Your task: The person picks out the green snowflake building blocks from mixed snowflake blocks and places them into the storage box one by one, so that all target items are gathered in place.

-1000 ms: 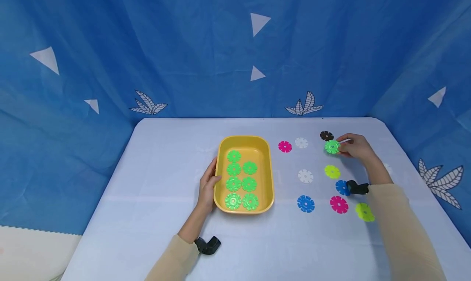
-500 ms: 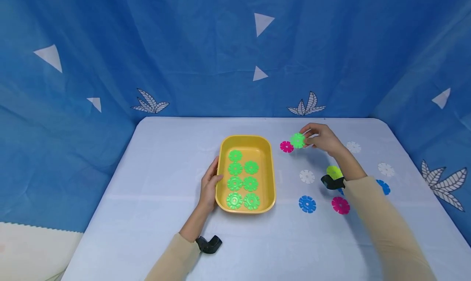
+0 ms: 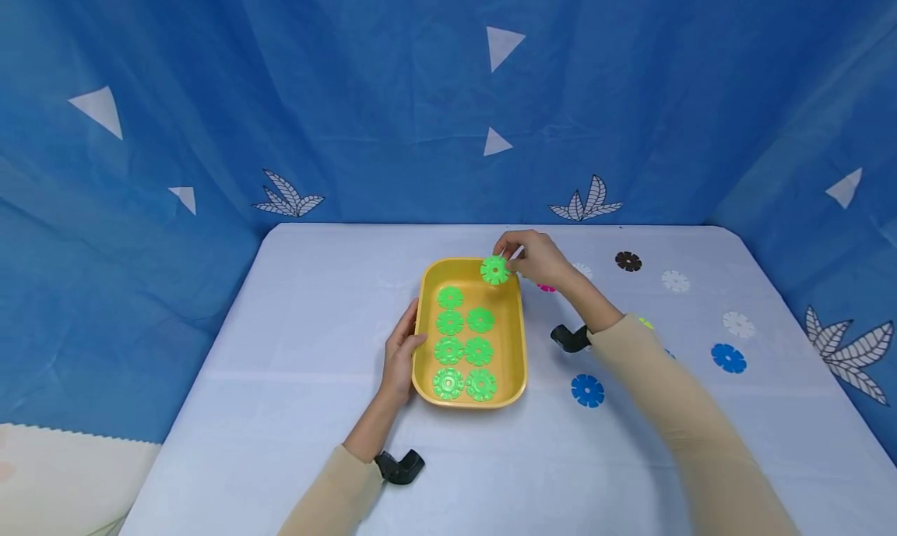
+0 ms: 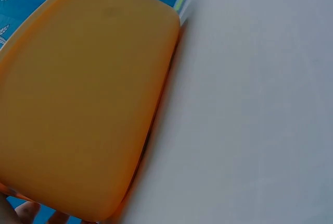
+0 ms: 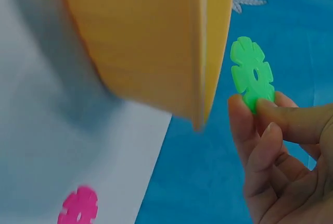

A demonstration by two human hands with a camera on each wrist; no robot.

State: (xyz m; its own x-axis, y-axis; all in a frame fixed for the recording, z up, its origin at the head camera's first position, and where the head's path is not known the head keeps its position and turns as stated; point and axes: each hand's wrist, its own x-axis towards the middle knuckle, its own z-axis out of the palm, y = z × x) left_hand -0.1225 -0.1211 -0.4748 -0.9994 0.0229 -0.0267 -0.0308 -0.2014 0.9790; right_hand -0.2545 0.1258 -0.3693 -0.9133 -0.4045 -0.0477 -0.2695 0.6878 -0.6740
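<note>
**Green disc over the far corner of the yellow tray**

While the left hand (image 3: 399, 357) lies against the near-left side of the yellow tray (image 3: 510, 341), its fingers fairly straight along the rim and curled round nothing, the right hand (image 3: 534, 259) is up at the tray's far right corner. It pinches a green flower disc (image 3: 494, 269) by its edge between thumb and fingertips (image 5: 260, 110), the other fingers loosely folded behind. The right wrist view shows the disc standing on edge just beside the tray's rim, clear of the wall, with a pink disc (image 5: 78, 207) on the table below.

Down in the tray lie seven green discs (image 3: 464, 350) in two columns, flat on the floor. The left wrist view is filled by the tray's orange-yellow wall (image 4: 83, 104); only what seem to be fingertips show at the bottom edge, too little to read more.

Across the white table (image 3: 294, 302) to the right sit a black disc (image 3: 627, 261), white discs (image 3: 737, 323) and two blue discs (image 3: 587, 390), well apart from the tray. Blue patterned cloth (image 3: 350, 92) hangs behind.
</note>
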